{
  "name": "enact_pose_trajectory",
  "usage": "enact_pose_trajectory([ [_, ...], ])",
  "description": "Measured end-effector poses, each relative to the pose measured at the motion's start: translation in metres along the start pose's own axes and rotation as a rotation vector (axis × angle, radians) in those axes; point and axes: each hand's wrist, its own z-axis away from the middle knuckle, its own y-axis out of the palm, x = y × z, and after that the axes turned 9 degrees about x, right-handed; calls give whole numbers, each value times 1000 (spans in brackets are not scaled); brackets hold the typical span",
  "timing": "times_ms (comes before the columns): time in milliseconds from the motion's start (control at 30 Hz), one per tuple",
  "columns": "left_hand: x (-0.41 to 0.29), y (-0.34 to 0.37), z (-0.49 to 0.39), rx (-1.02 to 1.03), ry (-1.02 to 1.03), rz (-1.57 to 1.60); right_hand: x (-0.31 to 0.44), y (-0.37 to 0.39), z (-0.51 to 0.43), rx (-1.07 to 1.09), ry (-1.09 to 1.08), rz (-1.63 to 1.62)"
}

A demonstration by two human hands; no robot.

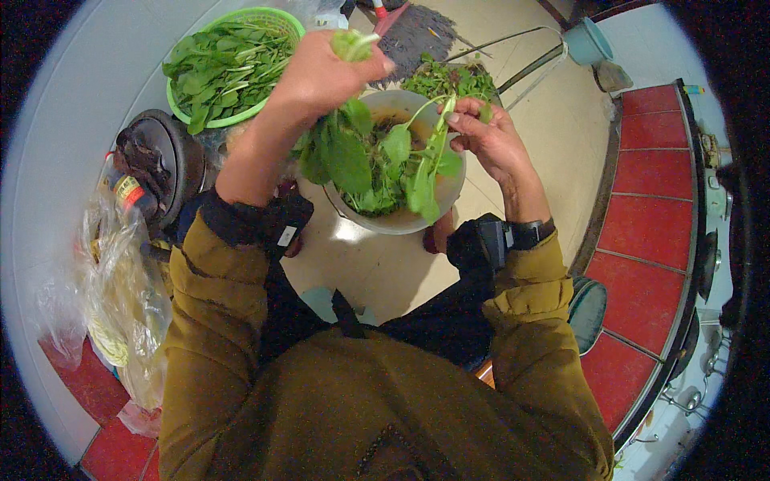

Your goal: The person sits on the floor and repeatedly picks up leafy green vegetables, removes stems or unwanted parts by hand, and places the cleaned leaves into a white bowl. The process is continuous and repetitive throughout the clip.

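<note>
My left hand [328, 69] is closed around a bunch of leafy greens [346, 159], pale stems poking out above the fist and broad leaves hanging below. Between the thumb and fingers of my right hand [487, 129] is a leafy green sprig [436, 144], its leaves drooping. Both hang over a pale bucket [409, 226] between my knees. Inside the bucket lie thin green scraps and roots against a brownish bottom; the held leaves hide part of this.
At the upper left, a green plastic basket [295, 21] holds many picked leaves. Beyond the bucket lies a heap of greens [448, 78]. A dark round pot [186, 156], a labelled bottle [129, 192] and plastic bags [129, 288] crowd the left. Red tiles [649, 222] run along the right.
</note>
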Motion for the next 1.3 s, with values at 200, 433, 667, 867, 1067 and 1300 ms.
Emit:
enact_pose_trajectory([
  [200,3,24,2,328,12,62,5,-3,5,9,-49,-46],
  [433,15,51,4,364,114,-90,8,-2,11,74,-44,-91],
  [667,14,59,3,296,188,-308,8,3,11,57,-18,-206],
  [867,14,47,-3,209,16,-130,8,-8,12,131,-4,-221],
  [1067,16,39,-6,77,47,-235,2,-11,13,155,-7,-189],
  [1300,14,47,-9,-6,-4,-283,-3,-8,13,109,14,-184],
])
